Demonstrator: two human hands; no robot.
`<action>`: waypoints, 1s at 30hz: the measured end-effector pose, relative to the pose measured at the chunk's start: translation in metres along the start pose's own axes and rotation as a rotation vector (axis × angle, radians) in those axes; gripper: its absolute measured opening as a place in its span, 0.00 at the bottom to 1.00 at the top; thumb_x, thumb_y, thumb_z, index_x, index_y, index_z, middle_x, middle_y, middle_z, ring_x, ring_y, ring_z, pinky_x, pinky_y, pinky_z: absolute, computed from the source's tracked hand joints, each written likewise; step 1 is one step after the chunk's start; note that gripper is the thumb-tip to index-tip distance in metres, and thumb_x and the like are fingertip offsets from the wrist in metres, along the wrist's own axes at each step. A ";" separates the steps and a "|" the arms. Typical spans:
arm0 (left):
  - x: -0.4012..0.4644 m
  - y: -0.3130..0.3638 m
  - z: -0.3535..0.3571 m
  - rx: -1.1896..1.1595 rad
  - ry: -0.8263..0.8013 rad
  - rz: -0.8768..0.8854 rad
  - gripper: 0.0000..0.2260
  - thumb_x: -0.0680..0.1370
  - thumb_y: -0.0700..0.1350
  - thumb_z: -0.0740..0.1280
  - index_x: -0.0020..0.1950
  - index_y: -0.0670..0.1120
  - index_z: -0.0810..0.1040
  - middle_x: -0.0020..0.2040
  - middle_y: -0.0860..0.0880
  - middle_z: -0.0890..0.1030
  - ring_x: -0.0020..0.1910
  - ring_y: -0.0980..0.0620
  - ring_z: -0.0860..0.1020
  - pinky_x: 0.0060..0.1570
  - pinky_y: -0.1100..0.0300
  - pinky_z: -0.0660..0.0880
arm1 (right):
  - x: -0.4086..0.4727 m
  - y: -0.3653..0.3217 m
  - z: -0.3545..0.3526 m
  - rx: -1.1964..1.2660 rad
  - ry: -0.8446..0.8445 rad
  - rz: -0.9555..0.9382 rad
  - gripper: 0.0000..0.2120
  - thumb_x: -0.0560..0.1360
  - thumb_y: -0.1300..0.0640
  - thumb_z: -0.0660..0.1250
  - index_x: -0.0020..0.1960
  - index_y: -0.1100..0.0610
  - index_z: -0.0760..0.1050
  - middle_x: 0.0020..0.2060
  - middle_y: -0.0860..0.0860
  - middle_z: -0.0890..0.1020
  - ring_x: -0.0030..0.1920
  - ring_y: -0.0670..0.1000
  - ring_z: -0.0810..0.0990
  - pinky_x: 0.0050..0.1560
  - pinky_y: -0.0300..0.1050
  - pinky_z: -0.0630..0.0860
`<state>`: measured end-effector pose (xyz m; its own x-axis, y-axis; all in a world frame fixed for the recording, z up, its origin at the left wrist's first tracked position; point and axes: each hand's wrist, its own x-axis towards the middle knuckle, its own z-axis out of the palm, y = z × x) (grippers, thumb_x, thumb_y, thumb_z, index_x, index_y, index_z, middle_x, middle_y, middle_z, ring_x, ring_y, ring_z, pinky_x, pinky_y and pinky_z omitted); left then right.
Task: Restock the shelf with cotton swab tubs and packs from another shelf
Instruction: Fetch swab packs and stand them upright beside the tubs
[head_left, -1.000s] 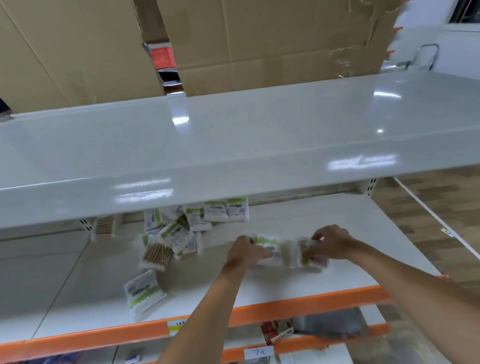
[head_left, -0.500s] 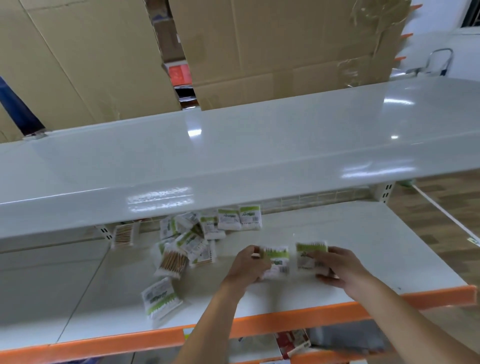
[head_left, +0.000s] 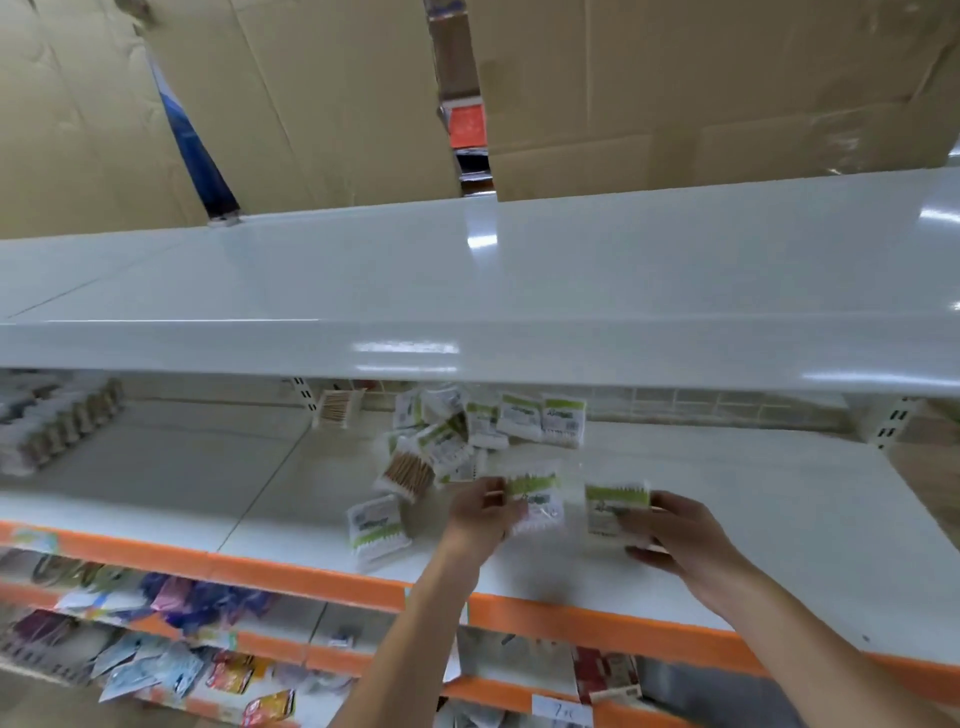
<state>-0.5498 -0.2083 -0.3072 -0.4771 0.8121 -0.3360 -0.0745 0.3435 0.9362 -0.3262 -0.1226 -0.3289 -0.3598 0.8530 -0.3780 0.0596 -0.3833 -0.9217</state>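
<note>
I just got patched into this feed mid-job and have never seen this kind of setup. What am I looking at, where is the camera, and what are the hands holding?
No machine here: a person works bare-handed, and the single camera sits on their head, looking forward and down. The left hand grips one green-labelled cotton swab pack; the right hand grips another pack. Both are above the white shelf with the orange edge. Behind them lies a loose heap of swab packs, and one single pack lies near the front. The glossy upper shelf is above.

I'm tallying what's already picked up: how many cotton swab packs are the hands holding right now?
2: one pack in the left hand, one pack in the right hand, both just above the shelf. More could be stacked behind, hidden.
</note>
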 end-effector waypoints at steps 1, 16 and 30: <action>-0.003 -0.002 -0.006 -0.013 0.018 0.000 0.09 0.75 0.32 0.71 0.41 0.45 0.77 0.34 0.48 0.75 0.31 0.52 0.71 0.28 0.63 0.66 | 0.002 -0.001 0.007 -0.011 -0.014 0.002 0.09 0.72 0.63 0.75 0.52 0.58 0.84 0.48 0.57 0.87 0.50 0.56 0.86 0.41 0.44 0.82; -0.067 -0.040 -0.108 -0.200 0.351 0.007 0.09 0.76 0.32 0.70 0.54 0.43 0.81 0.46 0.43 0.86 0.37 0.50 0.84 0.34 0.59 0.79 | -0.010 -0.005 0.125 -0.215 -0.307 -0.080 0.09 0.73 0.57 0.74 0.53 0.54 0.81 0.45 0.49 0.85 0.46 0.48 0.83 0.41 0.41 0.80; -0.146 -0.071 -0.236 -0.202 0.644 0.024 0.09 0.75 0.37 0.72 0.53 0.46 0.81 0.44 0.49 0.85 0.39 0.53 0.83 0.36 0.59 0.77 | -0.042 0.017 0.269 -0.272 -0.511 -0.098 0.09 0.72 0.66 0.72 0.50 0.55 0.82 0.42 0.50 0.88 0.39 0.48 0.87 0.33 0.37 0.79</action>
<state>-0.6815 -0.4625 -0.3003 -0.9028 0.3538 -0.2445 -0.1895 0.1831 0.9647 -0.5605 -0.2604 -0.3052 -0.7749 0.5752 -0.2621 0.2161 -0.1486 -0.9650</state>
